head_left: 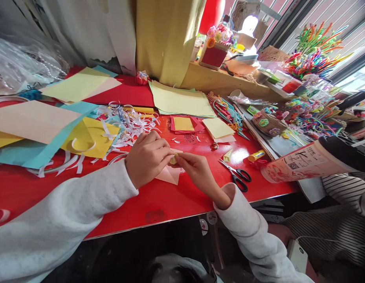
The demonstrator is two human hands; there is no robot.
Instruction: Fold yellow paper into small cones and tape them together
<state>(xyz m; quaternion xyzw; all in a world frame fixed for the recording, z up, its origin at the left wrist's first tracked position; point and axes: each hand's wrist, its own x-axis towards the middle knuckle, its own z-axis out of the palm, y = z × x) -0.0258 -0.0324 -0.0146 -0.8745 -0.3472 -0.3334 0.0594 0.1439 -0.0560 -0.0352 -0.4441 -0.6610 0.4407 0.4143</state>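
Both of my hands meet over the red table (129, 214) around a small piece of yellow paper (174, 159). My left hand (149, 157) pinches it from the left, its fingers partly covering it. From the right, the thumb and fingertips of my right hand (197, 171) close on the same piece. A pale pink paper (169, 175) lies flat under my hands. Black-handled scissors (237, 173) rest to the right, with a small folded yellow paper (228, 155) beside their blades. A glue stick (256, 155) lies further right.
Coloured sheets (32, 120) and curled white strips (136, 122) lie at the left. Pale yellow sheets (182, 100) and smaller squares (219, 129) are behind my hands. A tilted drink cup (303, 161) and a person's striped sleeve (344, 186) are at the right.
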